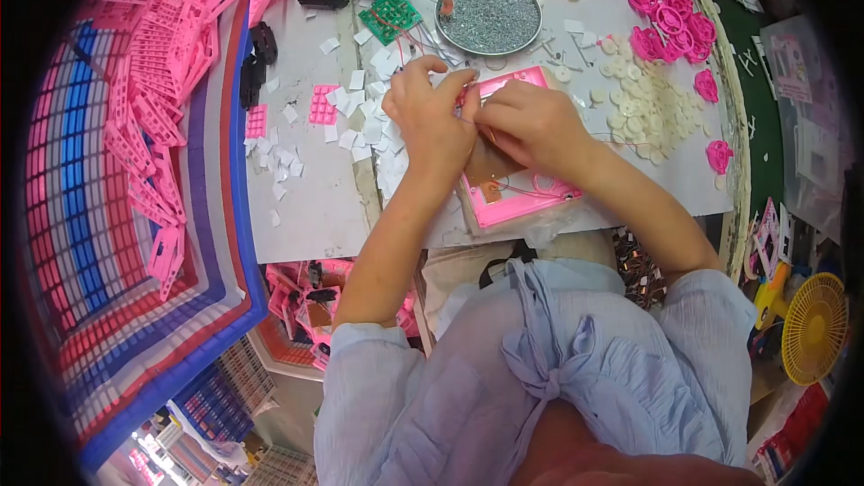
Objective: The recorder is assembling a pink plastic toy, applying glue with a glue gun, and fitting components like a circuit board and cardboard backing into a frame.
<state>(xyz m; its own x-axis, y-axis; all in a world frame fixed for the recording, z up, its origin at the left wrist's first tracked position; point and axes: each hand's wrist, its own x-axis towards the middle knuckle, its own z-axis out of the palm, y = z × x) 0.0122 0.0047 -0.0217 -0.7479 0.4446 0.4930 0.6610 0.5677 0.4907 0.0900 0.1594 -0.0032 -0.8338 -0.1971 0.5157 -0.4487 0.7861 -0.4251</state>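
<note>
Both of my hands meet over the upper part of a pink plastic casing (504, 209) on the worktable. My left hand (425, 117) is closed, thumb and fingertips pinched together at the casing's upper left. My right hand (533, 126) is closed too, its fingertips bunched against the left ones. Whatever small part lies between the fingers is hidden. Inside the casing shows a brown panel (493, 165), with thin wires near its lower end. A clear plastic bag (546, 227) lies under the casing's near edge.
Beyond my hands stands a round tin (538, 34) of small silvery screws. Green circuit boards (391, 16), white paper squares (360, 112), cream discs (643, 108) and pink rings (670, 13) surround the work. Pink frames (171, 54) fill a striped blue-edged container at left; a yellow fan (814, 328) stands right.
</note>
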